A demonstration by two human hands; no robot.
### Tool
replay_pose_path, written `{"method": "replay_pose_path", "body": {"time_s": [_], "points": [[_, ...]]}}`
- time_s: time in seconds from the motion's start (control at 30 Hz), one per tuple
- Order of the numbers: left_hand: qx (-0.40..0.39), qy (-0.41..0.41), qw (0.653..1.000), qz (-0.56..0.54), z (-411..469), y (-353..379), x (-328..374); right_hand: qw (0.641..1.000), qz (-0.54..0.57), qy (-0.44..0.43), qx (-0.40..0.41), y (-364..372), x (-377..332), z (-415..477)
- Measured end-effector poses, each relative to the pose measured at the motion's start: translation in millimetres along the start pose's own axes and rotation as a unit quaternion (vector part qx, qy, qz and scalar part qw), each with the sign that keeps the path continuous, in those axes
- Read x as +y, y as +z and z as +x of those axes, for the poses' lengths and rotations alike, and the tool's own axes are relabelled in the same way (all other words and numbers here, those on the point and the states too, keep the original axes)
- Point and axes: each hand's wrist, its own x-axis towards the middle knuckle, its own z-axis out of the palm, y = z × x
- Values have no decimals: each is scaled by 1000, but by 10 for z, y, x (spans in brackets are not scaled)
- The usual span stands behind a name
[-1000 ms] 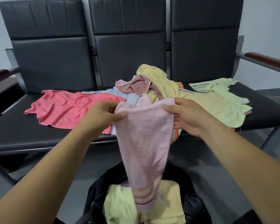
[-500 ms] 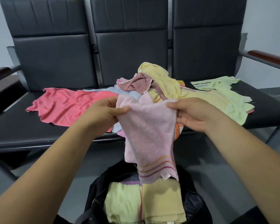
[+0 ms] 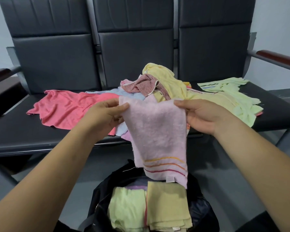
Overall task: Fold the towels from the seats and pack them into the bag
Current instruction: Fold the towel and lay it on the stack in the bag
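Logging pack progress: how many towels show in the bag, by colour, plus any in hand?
Light green towel: 1
Yellow towel: 1
Purple towel, edge only: 1
Pink towel, held by left hand and right hand: 1
Total: 4

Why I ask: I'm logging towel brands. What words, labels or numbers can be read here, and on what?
No text is readable anywhere in the head view.
Sewn tag at the lower hem of the pink towel: too small and blurred to read.
Small tag at the near edge of the folded yellow towel in the bag: too small to read.
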Motion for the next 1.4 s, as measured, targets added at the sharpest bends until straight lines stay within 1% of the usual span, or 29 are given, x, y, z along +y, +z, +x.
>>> {"method": "replay_pose_path", "body": {"time_s": [0.07, 0.13, 0.2, 0.23, 0.33, 0.43, 0.5, 0.57, 0.6, 0.63, 0.67, 0.7, 0.77, 0.83, 0.9, 0.97, 1.07, 1.17, 1.23, 1.33, 1.4], "points": [[4, 32, 999, 35, -10, -22, -15, 995, -57, -43, 72, -38, 14, 35], [29, 82, 986, 143, -8, -53, -25, 980, -113, -79, 141, -82, 22, 56], [64, 123, 963, 231, -18, -51, -9, 973, -142, -89, 156, -95, 29, 57], [78, 133, 958, 240, -20, -38, -2, 972, -149, -92, 155, -96, 35, 56], [79, 107, 971, 198, 2, -13, -3, 974, -146, -92, 149, -82, 60, 62], [80, 83, 977, 181, 53, -31, -54, 982, -99, -73, 146, -83, 86, 80], [76, 70, 981, 165, 68, -37, -84, 991, -57, -45, 114, -86, 96, 86], [38, 46, 991, 117, 56, -30, -83, 998, -31, -17, 53, -92, 99, 73], [9, 30, 996, 86, 43, -31, -79, 999, -36, -14, 29, -97, 101, 68], [-14, 21, 998, 59, 35, -41, -80, 998, -50, -18, 22, -108, 102, 75], [-22, 19, 998, 53, 38, -57, -89, 997, -67, -28, 34, -120, 109, 92], [-8, 23, 997, 73, 48, -76, -98, 994, -82, -40, 61, -129, 119, 108], [55, 45, 983, 168, 65, -116, -115, 984, -111, -69, 122, -137, 142, 127], [98, 67, 964, 237, 71, -135, -131, 971, -154, -96, 154, -138, 163, 128], [111, 88, 961, 239, 67, -132, -128, 956, -207, -113, 172, -131, 166, 120], [108, 102, 967, 209, 57, -118, -115, 951, -218, -125, 178, -129, 154, 109], [78, 114, 981, 135, 20, -70, -77, 964, -164, -135, 161, -104, 144, 82], [40, 127, 989, 57, -11, -30, -60, 963, -139, -165, 163, -76, 135, 74], [34, 138, 989, 32, -12, -4, -53, 965, -124, -191, 131, -63, 123, 74], [45, 167, 984, 37, -5, 50, -22, 967, -166, -189, 26, -39, 126, 52], [26, 173, 981, 79, -9, 46, -7, 953, -240, -184, -7, -33, 156, 46]]}}
